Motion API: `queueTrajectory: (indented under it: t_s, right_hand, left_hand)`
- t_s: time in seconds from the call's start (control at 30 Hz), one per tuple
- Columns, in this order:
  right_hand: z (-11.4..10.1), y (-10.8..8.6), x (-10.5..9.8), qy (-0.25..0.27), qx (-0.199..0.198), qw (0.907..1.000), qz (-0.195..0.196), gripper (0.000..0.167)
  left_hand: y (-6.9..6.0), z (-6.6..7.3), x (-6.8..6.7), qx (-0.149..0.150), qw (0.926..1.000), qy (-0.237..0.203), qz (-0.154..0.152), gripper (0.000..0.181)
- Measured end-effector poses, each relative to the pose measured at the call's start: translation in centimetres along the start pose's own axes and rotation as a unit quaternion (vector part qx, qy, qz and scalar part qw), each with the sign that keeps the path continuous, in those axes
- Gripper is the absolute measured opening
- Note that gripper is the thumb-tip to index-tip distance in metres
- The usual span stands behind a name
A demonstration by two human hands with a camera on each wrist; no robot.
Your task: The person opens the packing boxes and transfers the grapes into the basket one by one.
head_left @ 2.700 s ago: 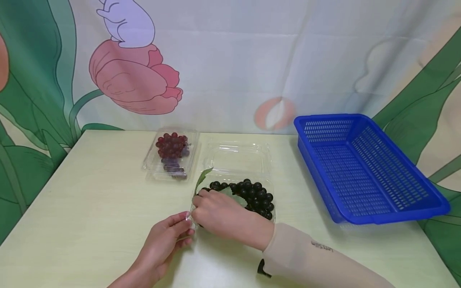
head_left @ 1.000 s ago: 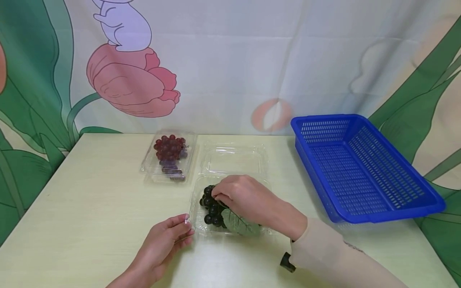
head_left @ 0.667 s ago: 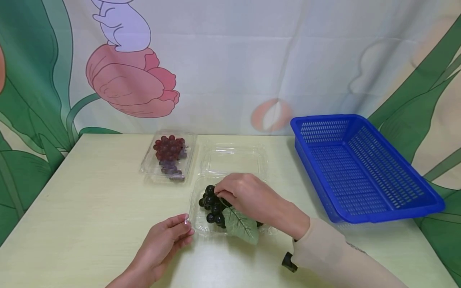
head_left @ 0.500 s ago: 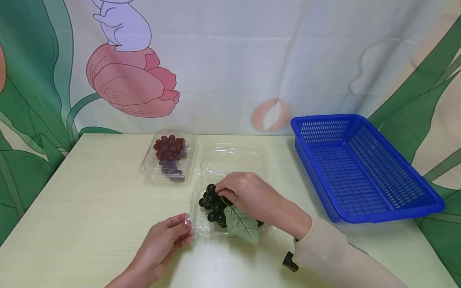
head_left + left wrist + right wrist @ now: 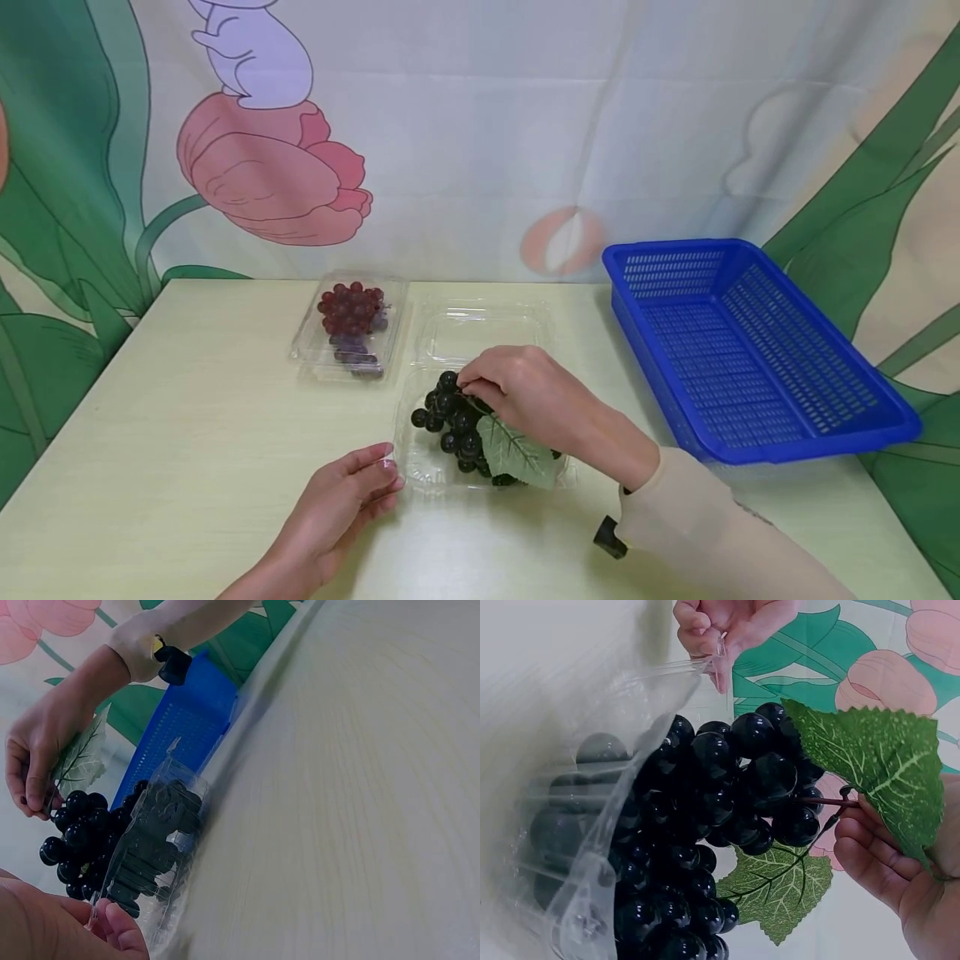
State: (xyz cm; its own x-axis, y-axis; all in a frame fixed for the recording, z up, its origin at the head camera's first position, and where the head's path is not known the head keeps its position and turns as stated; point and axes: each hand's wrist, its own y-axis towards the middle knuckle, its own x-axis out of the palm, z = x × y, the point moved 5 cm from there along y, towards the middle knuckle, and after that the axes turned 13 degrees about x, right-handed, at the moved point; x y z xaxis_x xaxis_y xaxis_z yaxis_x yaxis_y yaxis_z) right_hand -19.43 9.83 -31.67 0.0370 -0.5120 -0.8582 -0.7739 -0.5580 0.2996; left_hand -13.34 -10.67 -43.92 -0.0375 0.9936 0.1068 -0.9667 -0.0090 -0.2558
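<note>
Pinching the stem (image 5: 826, 801) of the black grapes (image 5: 456, 425), the right hand (image 5: 536, 396) holds the bunch partly above, partly inside the clear box (image 5: 429, 468). I log the left hand (image 5: 347, 504) pinching the box's corner; blue basket (image 5: 731, 367) stands to the right.

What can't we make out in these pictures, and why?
Head view: some black grapes, hidden by the right hand and a leaf.
Head view: lettering on the sleeve, too small to read.
Head view: the printed animal, head mostly beyond the top edge.
Left wrist view: part of the left hand, cut off at lower left.
</note>
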Motion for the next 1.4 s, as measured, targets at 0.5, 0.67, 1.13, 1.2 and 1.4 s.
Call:
queueTrajectory:
  t_s: [0.5, 0.67, 1.13, 1.2, 1.4]
  right_hand:
    - [0.4, 0.1, -2.3, 0.046, -0.020, 0.9977, 0.045, 0.009]
    - [0.3, 0.0, -3.1, 0.046, -0.017, 0.9976, 0.048, 0.010]
    - [0.0, 0.1, -4.8, 0.043, -0.047, 0.9952, 0.075, 0.011]
    - [0.1, 0.1, -4.9, 0.043, -0.048, 0.9949, 0.078, 0.011]
    - [0.2, 0.1, -5.8, 0.046, -0.057, 0.9923, 0.100, 0.011]
  left_hand:
    - [0.1, 0.1, 0.0, -0.009, 0.9999, 0.004, -0.002, 0.045]
    - [0.1, 0.1, 0.1, -0.006, 1.0000, 0.004, -0.004, 0.046]
    - [-0.1, -0.1, 0.0, 0.000, 1.0000, 0.002, -0.004, 0.046]
    - [-0.1, -0.1, -0.1, -0.002, 1.0000, 0.002, -0.003, 0.045]
    - [0.0, -0.1, -0.1, -0.001, 1.0000, 0.003, -0.002, 0.045]
